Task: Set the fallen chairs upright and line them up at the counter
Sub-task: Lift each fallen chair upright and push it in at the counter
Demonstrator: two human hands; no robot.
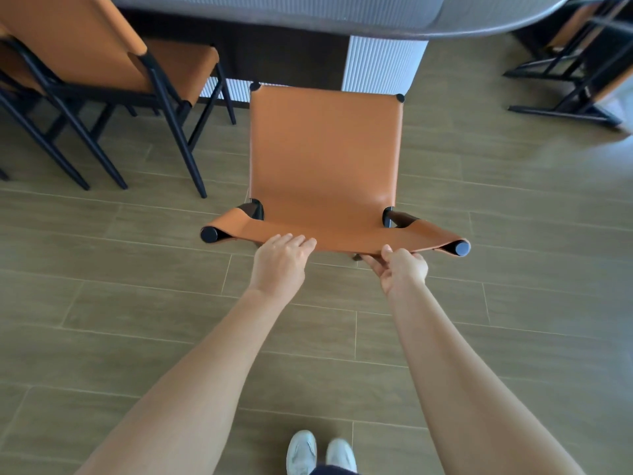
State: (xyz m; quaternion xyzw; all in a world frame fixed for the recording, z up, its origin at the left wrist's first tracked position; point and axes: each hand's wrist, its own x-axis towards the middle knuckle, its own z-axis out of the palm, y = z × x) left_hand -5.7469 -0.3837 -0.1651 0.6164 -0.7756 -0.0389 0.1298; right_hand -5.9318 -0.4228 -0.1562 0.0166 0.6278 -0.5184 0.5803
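Observation:
An orange leather chair [325, 156] with black frame ends stands upright directly in front of me, its seat pointing toward the grey counter [342, 15]. My left hand [281, 262] rests over the top edge of its backrest, fingers curled onto the leather. My right hand [402, 267] pinches the same edge further right, thumb on top and fingers underneath. Another orange chair [102, 46] stands upright at the counter to the left. At the far right a chair [579, 73] lies tipped over, its black legs pointing sideways.
A white ribbed counter base [383, 66] stands just beyond the chair's seat. Wood-look floor tiles [137, 303] spread around me. My white shoes [320, 452] are at the bottom edge.

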